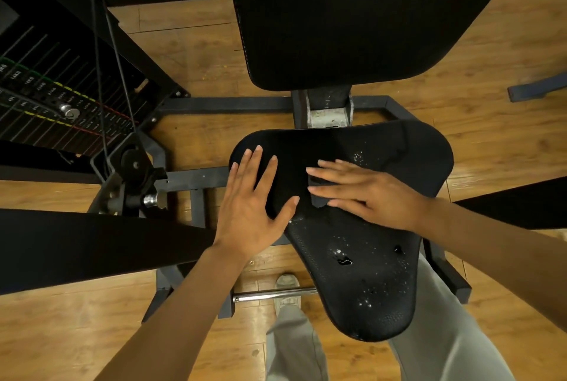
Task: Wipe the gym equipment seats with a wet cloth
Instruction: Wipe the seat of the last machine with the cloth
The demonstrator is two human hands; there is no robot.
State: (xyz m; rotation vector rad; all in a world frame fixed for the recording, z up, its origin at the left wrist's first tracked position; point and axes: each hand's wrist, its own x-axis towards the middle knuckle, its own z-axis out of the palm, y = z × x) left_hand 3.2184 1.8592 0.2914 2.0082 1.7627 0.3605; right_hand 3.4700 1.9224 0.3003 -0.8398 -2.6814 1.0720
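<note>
One head-worn wide-angle camera looks almost straight down from close above the seat [352, 227]. The backrest [352, 18] fills the top; floor [491, 135] surrounds everything.

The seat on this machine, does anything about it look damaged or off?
Yes. The seat has small tears in its black cover near the narrow front end, one at and another at. Droplets speckle the surface there. The right hand presses a dark cloth farther back.
</note>
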